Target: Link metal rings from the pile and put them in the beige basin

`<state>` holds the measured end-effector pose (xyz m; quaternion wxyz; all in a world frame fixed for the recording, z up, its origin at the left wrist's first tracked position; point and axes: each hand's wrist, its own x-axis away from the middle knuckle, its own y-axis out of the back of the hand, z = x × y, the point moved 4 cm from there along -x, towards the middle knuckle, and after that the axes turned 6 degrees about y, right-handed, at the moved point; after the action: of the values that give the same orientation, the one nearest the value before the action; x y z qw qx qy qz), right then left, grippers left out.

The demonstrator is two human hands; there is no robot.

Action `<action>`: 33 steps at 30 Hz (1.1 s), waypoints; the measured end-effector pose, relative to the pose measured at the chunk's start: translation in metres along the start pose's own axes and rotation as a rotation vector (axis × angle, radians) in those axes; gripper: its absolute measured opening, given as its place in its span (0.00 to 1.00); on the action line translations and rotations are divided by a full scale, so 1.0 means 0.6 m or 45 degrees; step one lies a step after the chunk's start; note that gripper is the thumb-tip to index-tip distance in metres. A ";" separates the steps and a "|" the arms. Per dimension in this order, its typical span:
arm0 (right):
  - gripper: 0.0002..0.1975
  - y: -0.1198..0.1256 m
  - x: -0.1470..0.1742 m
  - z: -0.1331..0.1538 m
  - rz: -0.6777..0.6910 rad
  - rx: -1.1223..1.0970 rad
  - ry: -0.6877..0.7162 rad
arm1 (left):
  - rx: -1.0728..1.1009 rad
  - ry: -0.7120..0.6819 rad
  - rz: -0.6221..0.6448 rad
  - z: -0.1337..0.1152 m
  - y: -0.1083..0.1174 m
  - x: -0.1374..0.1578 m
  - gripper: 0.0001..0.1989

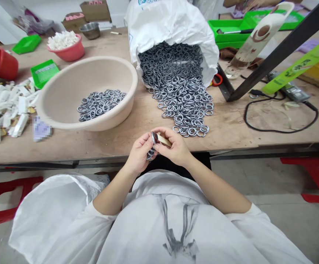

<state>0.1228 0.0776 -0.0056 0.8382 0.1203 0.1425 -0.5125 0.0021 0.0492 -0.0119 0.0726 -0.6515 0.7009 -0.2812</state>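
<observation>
At the table's front edge, my left hand point(140, 153) is closed on several grey metal rings point(154, 138), one standing upright between thumb and finger. My right hand point(177, 147) grips a small flat tool with a pale beige handle point(164, 140); its dark end meets the upright ring, and its exact kind is unclear. Beyond my hands, a heap of loose rings point(187, 97) spills from a white sack point(173, 25) lying on its side. Left of it stands a large beige basin point(86, 125) with more rings point(101, 104) gathered on its bottom.
White plastic parts point(7, 106) are piled at the left, near a green tray point(44, 73) and a pink bowl point(69, 51). A dark metal bar point(275, 55) slants across the right side above a black cable point(272, 129). A white bag point(49, 216) hangs below the table edge.
</observation>
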 end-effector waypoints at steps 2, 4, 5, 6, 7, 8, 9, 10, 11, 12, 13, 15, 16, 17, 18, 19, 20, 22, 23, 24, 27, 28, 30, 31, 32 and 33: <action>0.18 0.006 -0.002 0.010 0.021 0.092 0.107 | -0.023 -0.005 0.015 -0.001 0.001 0.000 0.20; 0.17 0.015 -0.003 0.017 0.000 0.142 0.155 | -0.083 -0.017 0.010 -0.002 0.005 -0.001 0.17; 0.17 0.020 -0.004 0.020 -0.015 0.156 0.154 | -0.132 -0.036 -0.001 -0.003 0.007 -0.001 0.16; 0.16 0.024 -0.004 0.023 -0.023 0.180 0.144 | -0.194 -0.066 -0.015 -0.005 0.010 -0.001 0.16; 0.15 0.028 -0.004 0.028 -0.013 0.225 0.133 | -0.269 -0.108 -0.028 -0.009 0.012 -0.001 0.16; 0.16 0.031 -0.004 0.034 0.019 0.294 0.133 | -0.357 -0.156 -0.041 -0.014 0.013 0.000 0.15; 0.17 0.032 -0.004 0.041 0.069 0.385 0.150 | -0.449 -0.205 -0.051 -0.020 0.014 0.001 0.14; 0.18 0.033 -0.004 0.050 0.134 0.487 0.182 | -0.538 -0.250 -0.056 -0.027 0.014 0.003 0.13; 0.19 0.032 -0.003 0.058 0.205 0.588 0.219 | -0.617 -0.288 -0.057 -0.033 0.014 0.004 0.11; 0.20 0.032 -0.002 0.066 0.269 0.678 0.256 | -0.683 -0.316 -0.052 -0.040 0.012 0.006 0.10; 0.19 0.032 -0.001 0.073 0.316 0.748 0.287 | -0.735 -0.336 -0.043 -0.045 0.011 0.007 0.09; 0.19 0.032 0.001 0.081 0.371 0.836 0.307 | -0.802 -0.359 -0.019 -0.054 0.008 0.009 0.07; 0.20 0.033 0.002 0.082 0.383 0.860 0.300 | -0.828 -0.367 -0.010 -0.056 0.007 0.010 0.07; 0.20 0.034 0.002 0.083 0.389 0.876 0.290 | -0.847 -0.371 -0.003 -0.058 0.007 0.010 0.07; 0.21 0.034 0.002 0.083 0.392 0.886 0.281 | -0.860 -0.369 0.005 -0.058 0.007 0.010 0.07; 0.22 0.034 0.002 0.082 0.394 0.892 0.274 | -0.866 -0.364 0.012 -0.058 0.007 0.010 0.07; 0.22 0.035 0.002 0.082 0.393 0.895 0.269 | -0.867 -0.356 0.019 -0.057 0.008 0.010 0.07; 0.23 0.035 0.002 0.082 0.386 0.900 0.260 | -0.865 -0.343 0.031 -0.055 0.008 0.010 0.07; 0.23 0.036 0.003 0.083 0.383 0.903 0.255 | -0.867 -0.342 0.035 -0.055 0.008 0.010 0.07; 0.23 0.036 0.003 0.083 0.383 0.905 0.250 | -0.873 -0.345 0.040 -0.055 0.007 0.011 0.07; 0.23 0.036 0.003 0.082 0.396 0.893 0.248 | -0.894 -0.356 0.062 -0.056 0.007 0.010 0.08; 0.23 0.036 0.002 0.080 0.404 0.879 0.246 | -0.895 -0.356 0.071 -0.056 0.007 0.009 0.08; 0.24 0.041 -0.001 0.073 0.388 0.856 0.226 | -0.892 -0.342 0.111 -0.052 0.009 0.008 0.09; 0.24 0.046 -0.004 0.069 0.355 0.841 0.213 | -0.886 -0.327 0.143 -0.048 0.010 0.008 0.10; 0.25 0.052 -0.007 0.064 0.307 0.819 0.196 | -0.877 -0.307 0.179 -0.044 0.010 0.009 0.11; 0.25 0.059 -0.010 0.059 0.246 0.788 0.179 | -0.867 -0.284 0.209 -0.039 0.010 0.010 0.12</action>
<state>0.1556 0.0860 0.0316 0.7947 0.4173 0.0253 -0.4402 -0.0151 0.0503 0.0061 -0.0500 -0.6065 0.7920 0.0478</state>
